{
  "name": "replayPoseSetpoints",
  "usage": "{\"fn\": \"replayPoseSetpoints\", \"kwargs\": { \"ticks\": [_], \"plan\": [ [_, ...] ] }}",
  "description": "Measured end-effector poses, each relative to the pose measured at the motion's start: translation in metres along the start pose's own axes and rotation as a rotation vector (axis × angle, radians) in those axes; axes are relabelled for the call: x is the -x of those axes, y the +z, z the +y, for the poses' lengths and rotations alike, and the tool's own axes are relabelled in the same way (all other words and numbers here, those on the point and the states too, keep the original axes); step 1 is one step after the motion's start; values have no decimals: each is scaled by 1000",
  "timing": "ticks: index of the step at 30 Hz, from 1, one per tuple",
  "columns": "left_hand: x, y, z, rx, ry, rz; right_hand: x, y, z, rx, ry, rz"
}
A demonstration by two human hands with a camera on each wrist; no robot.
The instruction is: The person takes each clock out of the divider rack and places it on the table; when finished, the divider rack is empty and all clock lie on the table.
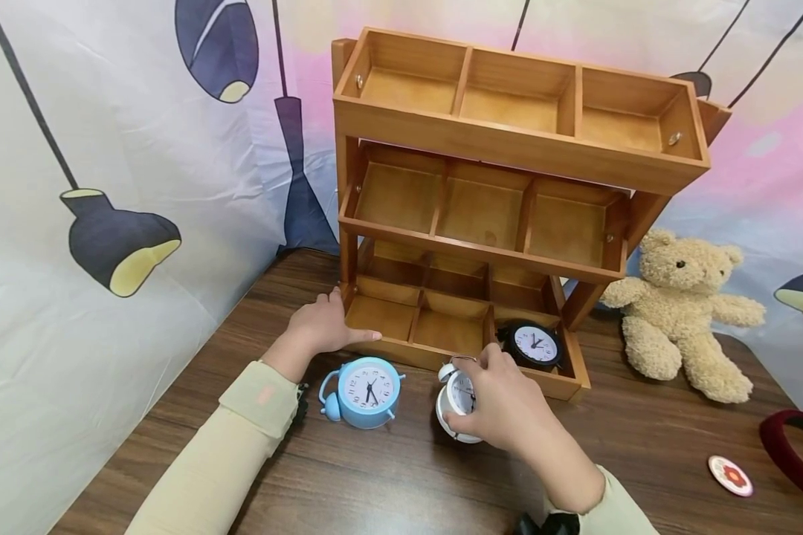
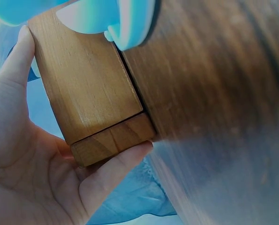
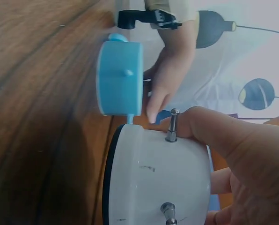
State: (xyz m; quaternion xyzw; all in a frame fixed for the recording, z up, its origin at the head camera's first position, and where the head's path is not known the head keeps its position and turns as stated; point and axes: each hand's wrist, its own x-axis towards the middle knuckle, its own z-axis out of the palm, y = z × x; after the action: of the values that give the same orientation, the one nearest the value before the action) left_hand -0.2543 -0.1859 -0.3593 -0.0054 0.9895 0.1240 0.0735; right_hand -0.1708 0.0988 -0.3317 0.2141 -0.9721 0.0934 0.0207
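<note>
My right hand (image 1: 502, 397) grips a white twin-bell alarm clock (image 1: 456, 405), thumb on one side and fingers on the other. In the right wrist view, the white clock (image 3: 153, 183) shows its side and metal feet. My left hand (image 1: 317, 323) holds the front left corner of the wooden three-tier shelf (image 1: 401, 353), thumb along its front board. Up close in the left wrist view, thumb and fingers span the shelf's corner (image 2: 88, 79). Between the hands, a light blue alarm clock (image 1: 368, 392) lies face up on the table. A black alarm clock (image 1: 535, 345) sits in the bottom tier's right compartment.
A tan teddy bear (image 1: 685, 312) sits right of the shelf. At the right of the table (image 1: 388, 490) lie a round badge with a red flower (image 1: 731, 475) and a dark red headband (image 1: 786, 453). A printed cloth (image 1: 134, 134) hangs behind the table.
</note>
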Motion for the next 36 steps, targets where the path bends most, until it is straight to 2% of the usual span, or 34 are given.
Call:
{"fn": "replayPoseSetpoints", "kwargs": {
  "ticks": [14,24,36],
  "plan": [
    [-1,0,0,10,-1,-4,1,14,7,-28,22,-53],
    [0,1,0,14,0,-1,2,20,3,-45,-9,-91],
    [0,2,0,12,-1,1,2,21,1,-22,-17,-87]
  ]
}}
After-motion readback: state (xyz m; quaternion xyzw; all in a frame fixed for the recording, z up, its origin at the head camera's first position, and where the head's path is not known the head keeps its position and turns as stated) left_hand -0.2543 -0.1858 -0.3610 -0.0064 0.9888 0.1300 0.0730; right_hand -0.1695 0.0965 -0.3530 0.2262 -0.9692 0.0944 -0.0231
